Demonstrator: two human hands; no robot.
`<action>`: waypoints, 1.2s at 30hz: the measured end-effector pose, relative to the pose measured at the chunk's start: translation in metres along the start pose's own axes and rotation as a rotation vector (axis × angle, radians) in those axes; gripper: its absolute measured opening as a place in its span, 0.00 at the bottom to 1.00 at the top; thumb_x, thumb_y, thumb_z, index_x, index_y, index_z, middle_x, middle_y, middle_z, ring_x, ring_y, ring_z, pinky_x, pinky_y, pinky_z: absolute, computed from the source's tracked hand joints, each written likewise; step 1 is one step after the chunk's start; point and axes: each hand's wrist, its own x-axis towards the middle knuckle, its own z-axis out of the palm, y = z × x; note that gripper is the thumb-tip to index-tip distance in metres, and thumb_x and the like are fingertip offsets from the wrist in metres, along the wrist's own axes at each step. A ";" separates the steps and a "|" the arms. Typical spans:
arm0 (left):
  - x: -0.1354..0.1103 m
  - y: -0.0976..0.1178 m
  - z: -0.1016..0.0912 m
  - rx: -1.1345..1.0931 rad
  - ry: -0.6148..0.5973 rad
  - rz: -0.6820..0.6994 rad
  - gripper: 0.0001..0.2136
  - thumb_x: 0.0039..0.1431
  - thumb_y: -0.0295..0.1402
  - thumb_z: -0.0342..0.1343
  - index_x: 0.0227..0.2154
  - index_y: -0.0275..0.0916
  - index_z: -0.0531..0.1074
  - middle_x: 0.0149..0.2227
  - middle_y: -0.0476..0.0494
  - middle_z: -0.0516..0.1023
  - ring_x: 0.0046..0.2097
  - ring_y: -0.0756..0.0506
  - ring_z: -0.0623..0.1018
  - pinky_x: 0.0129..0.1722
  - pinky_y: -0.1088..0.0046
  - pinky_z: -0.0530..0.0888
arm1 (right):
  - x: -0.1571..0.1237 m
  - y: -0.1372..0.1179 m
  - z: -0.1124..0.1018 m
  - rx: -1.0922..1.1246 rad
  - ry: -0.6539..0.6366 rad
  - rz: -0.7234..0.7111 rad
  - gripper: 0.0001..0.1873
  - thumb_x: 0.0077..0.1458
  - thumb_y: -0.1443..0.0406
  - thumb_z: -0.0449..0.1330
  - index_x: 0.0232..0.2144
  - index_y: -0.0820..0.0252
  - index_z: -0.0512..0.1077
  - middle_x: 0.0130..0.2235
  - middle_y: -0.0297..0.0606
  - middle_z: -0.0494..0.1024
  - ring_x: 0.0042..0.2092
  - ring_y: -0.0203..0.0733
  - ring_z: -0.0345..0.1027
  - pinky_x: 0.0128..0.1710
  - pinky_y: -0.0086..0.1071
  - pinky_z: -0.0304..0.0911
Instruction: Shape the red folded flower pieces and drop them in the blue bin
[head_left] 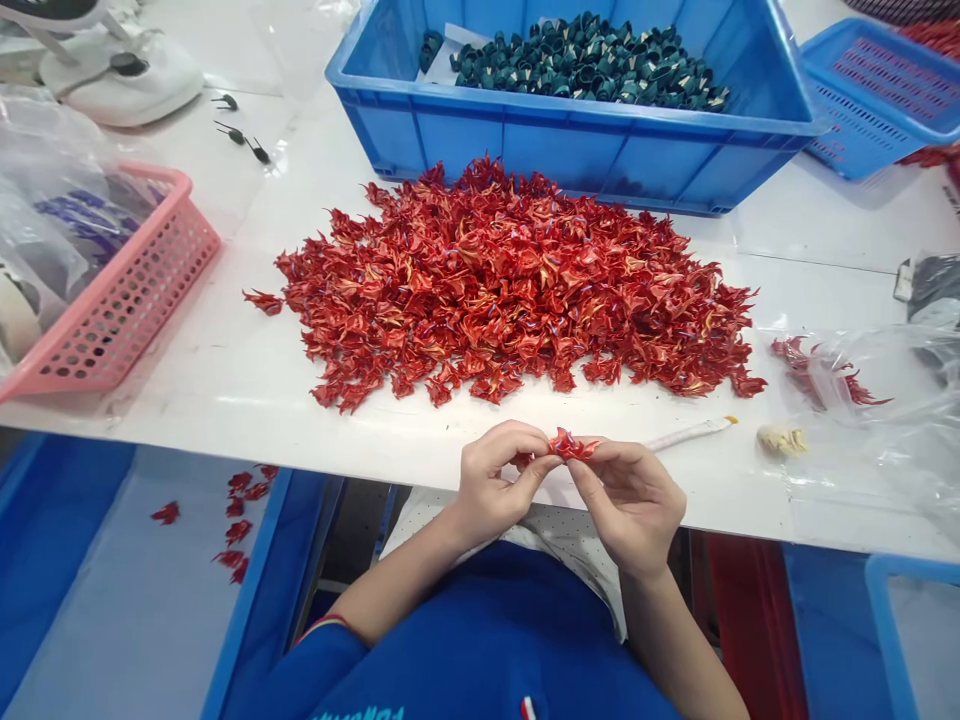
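Observation:
Between both hands, over the front edge of the white table (247, 400), I hold one small red flower-like piece (571, 444) with pointed tips. My left hand (502, 480) pinches its left side between thumb and fingers. On its right side, the thumb and fingers of my right hand (630, 495) are closed too. Just beyond my hands lies a wide heap of similar red pieces (510, 290), some showing yellow and bluish streaks. Behind my right hand lies a thin white stick (694, 433) with an orange-brown tip.
A blue bin (585, 150) with dark green curled pieces stands behind the heap. At left is a pink basket (142, 290); below it, a blue-sided container (97, 600) holds several red pieces. Clear plastic bags (877, 440) and a pale lump (781, 440) lie at right.

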 end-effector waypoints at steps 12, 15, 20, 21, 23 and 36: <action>0.000 0.000 -0.003 0.059 -0.062 -0.035 0.04 0.56 0.26 0.61 0.27 0.40 0.77 0.27 0.45 0.81 0.29 0.47 0.80 0.26 0.75 0.76 | 0.001 -0.002 -0.012 -0.266 -0.073 -0.042 0.13 0.55 0.68 0.62 0.42 0.53 0.66 0.37 0.36 0.80 0.31 0.37 0.77 0.26 0.29 0.73; -0.001 -0.004 -0.005 0.045 -0.078 -0.145 0.03 0.56 0.28 0.61 0.28 0.39 0.77 0.28 0.45 0.80 0.30 0.47 0.79 0.26 0.75 0.75 | 0.009 -0.006 -0.042 -0.591 -0.160 -0.149 0.14 0.57 0.69 0.58 0.46 0.55 0.70 0.30 0.32 0.77 0.22 0.33 0.67 0.21 0.28 0.64; -0.004 -0.008 -0.008 -0.028 -0.062 -0.269 0.05 0.57 0.30 0.61 0.26 0.39 0.75 0.39 0.40 0.81 0.42 0.42 0.81 0.32 0.71 0.77 | 0.024 -0.004 -0.096 -1.198 -0.159 -0.169 0.16 0.57 0.70 0.52 0.45 0.58 0.75 0.25 0.34 0.76 0.23 0.36 0.65 0.25 0.31 0.60; -0.004 -0.008 -0.009 -0.042 -0.062 -0.293 0.05 0.57 0.31 0.61 0.26 0.39 0.74 0.41 0.39 0.82 0.42 0.42 0.81 0.32 0.70 0.77 | 0.026 -0.002 -0.102 -1.253 -0.192 -0.152 0.16 0.57 0.70 0.52 0.43 0.58 0.77 0.26 0.35 0.77 0.24 0.37 0.67 0.25 0.31 0.59; -0.003 -0.007 -0.009 -0.073 -0.059 -0.335 0.06 0.57 0.32 0.61 0.25 0.38 0.74 0.42 0.38 0.82 0.39 0.42 0.81 0.31 0.70 0.77 | 0.031 0.002 -0.110 -1.302 -0.250 -0.164 0.15 0.56 0.71 0.52 0.37 0.58 0.77 0.26 0.36 0.78 0.25 0.37 0.69 0.25 0.30 0.57; -0.004 -0.012 -0.013 -0.253 -0.025 -0.486 0.09 0.53 0.37 0.65 0.25 0.37 0.75 0.37 0.39 0.84 0.21 0.50 0.76 0.16 0.76 0.73 | 0.019 -0.025 -0.155 -0.712 0.794 -0.258 0.01 0.41 0.65 0.58 0.22 0.56 0.68 0.17 0.29 0.66 0.18 0.38 0.60 0.20 0.33 0.56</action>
